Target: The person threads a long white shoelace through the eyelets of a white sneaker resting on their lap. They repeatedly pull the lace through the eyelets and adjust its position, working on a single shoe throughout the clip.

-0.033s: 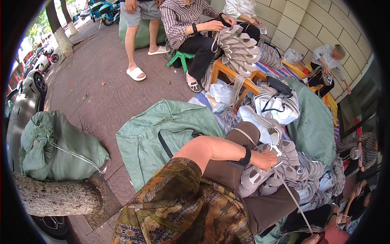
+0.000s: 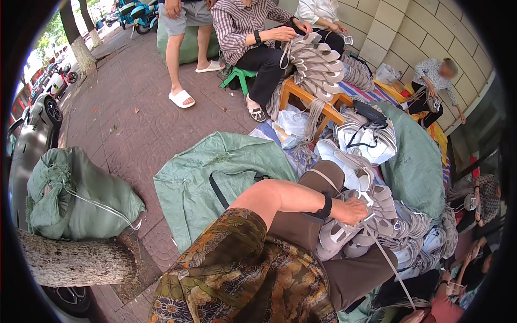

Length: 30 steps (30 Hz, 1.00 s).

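My left hand (image 2: 350,211) is closed on a grey-beige shoe upper (image 2: 335,237) with white eyelet trim, held over my lap. A pale flat shoelace (image 2: 392,262) runs taut from this upper down to the lower right. There my right hand (image 2: 416,316) pinches its far end. Only a small part of that hand shows at the lower edge. More shoe uppers (image 2: 383,204) in grey and white lie against my left hand and across my knees. Bundles of similar laces (image 2: 409,226) are heaped just beyond them.
A green woven sack (image 2: 215,161) lies flat to my left; a full one (image 2: 81,194) stands beside a tree trunk (image 2: 75,261). Ahead, a seated person handles a stack of uppers (image 2: 315,67) over a wooden stool (image 2: 288,97). Other people sit along the wall and at lower right.
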Each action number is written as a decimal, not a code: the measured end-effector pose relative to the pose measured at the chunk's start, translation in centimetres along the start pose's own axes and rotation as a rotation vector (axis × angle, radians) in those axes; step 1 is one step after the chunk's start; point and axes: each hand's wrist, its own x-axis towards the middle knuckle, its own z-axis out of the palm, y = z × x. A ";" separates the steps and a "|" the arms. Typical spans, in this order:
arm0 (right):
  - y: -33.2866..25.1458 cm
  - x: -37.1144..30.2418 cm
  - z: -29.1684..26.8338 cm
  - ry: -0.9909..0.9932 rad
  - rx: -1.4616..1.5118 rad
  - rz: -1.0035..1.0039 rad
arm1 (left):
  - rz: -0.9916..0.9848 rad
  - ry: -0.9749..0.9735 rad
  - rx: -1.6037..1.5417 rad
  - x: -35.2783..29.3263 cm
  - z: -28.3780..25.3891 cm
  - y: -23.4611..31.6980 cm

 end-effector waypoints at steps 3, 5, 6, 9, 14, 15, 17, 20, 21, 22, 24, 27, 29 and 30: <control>1.9 -1.0 1.2 -0.086 -0.013 0.038 | 0.007 -0.044 0.075 0.1 0.6 0.0; 2.3 -2.1 2.0 -0.156 -0.124 0.097 | 0.050 -0.069 0.137 0.2 0.8 0.0; 1.7 -1.1 3.6 0.082 0.014 0.024 | -0.010 -0.117 0.138 -0.9 0.4 -0.4; 2.3 -2.5 1.3 0.296 -0.291 -0.160 | 0.012 -0.169 0.124 0.0 0.4 -0.1; 1.8 -3.8 0.4 0.218 -0.815 -0.333 | 0.040 -0.029 0.118 -1.5 -0.5 -0.5; 2.0 -3.9 1.6 0.213 -0.820 -0.333 | 0.040 0.003 0.107 -1.5 -1.2 -0.2; 1.8 -2.0 6.2 -0.098 -0.200 -0.118 | -0.002 0.064 0.090 -2.6 -2.4 -0.3; 4.4 -6.5 9.3 -0.582 0.350 0.246 | -0.022 0.014 0.179 -1.9 -2.8 -0.1; 4.8 -7.2 12.6 -0.470 0.465 0.155 | -0.035 0.000 0.129 -2.2 -3.4 -1.3; 5.3 -7.4 16.6 -0.367 0.572 0.039 | -0.132 0.038 0.099 -3.1 -4.4 -1.4; 1.9 -5.8 16.2 -0.360 0.230 -0.252 | -0.292 -0.122 0.075 -4.4 -4.2 -3.0; -4.6 -2.3 10.9 -0.291 0.824 0.139 | -0.256 -0.164 0.088 -4.9 -4.8 -3.4; -8.1 1.4 4.8 -0.262 0.943 0.140 | -0.196 -0.163 0.075 -4.6 -4.7 -3.3; -9.4 3.0 2.1 -0.280 1.034 0.164 | -0.172 -0.154 0.068 -4.5 -4.5 -3.1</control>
